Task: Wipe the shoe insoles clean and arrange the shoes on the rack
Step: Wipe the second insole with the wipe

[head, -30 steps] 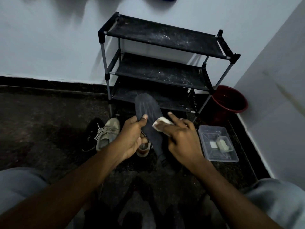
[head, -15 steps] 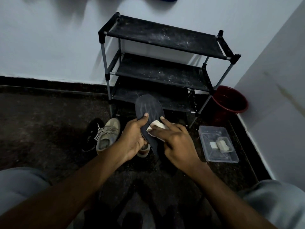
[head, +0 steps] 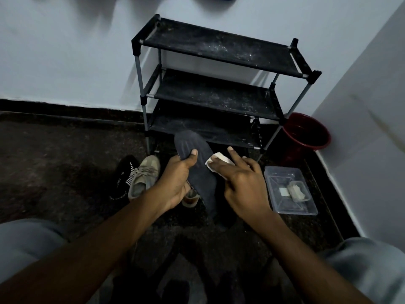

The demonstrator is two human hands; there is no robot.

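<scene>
While the left hand (head: 177, 181) gripped the dark insole (head: 198, 165) and the flat-fingered right hand (head: 243, 183) pressed a white wipe (head: 219, 159) onto it, the shoe rack (head: 219, 51) stood shoeless (arranging not yet begun).

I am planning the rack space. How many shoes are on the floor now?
3. A black shoe lies leftmost, a beige sneaker right beside it, and a third shoe shows partly under the left hand. More may hide behind the insole.
</scene>
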